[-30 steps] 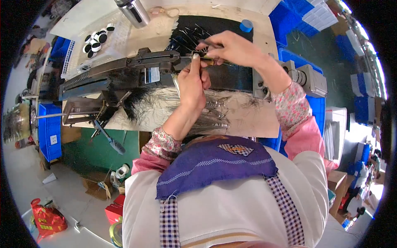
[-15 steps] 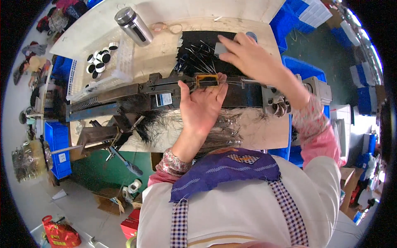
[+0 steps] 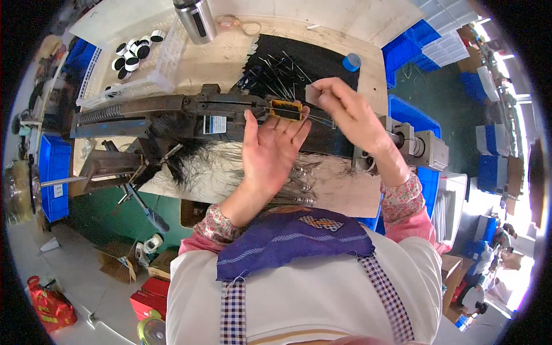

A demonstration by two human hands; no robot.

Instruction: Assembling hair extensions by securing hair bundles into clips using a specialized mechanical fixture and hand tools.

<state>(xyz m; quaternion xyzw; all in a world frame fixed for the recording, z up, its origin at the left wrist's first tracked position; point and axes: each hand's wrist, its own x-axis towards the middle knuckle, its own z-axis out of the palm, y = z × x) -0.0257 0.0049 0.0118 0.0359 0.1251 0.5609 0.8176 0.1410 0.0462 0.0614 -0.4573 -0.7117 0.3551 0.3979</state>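
My left hand (image 3: 267,152) is palm up with fingers stretched out, its fingertips at the near edge of a small yellow-edged frame (image 3: 300,106) with a dark inside. That frame sits on the long dark metal bench machine (image 3: 155,109), where thin wires (image 3: 315,119) run off to its right. Between the thumb and fingers of my right hand (image 3: 355,119) is a small flat grey piece (image 3: 311,94), held just right of the frame. Behind them, several thin wire stems (image 3: 280,82) lie on a black cloth (image 3: 333,54).
A white basket (image 3: 161,80) holds several black-and-white round caps (image 3: 132,63). Beside it stands a steel flask (image 3: 198,23). A blue round tape roll (image 3: 351,62) rests on the cloth. Dark bristles and wire stems (image 3: 299,190) lie along the near edge. Blue crates (image 3: 411,43) stand at right.
My right hand has drawn back from over the black cloth toward the frame, lifting the grey piece. The blue roll is now uncovered. My left hand stays at the frame; the whole view has shifted.
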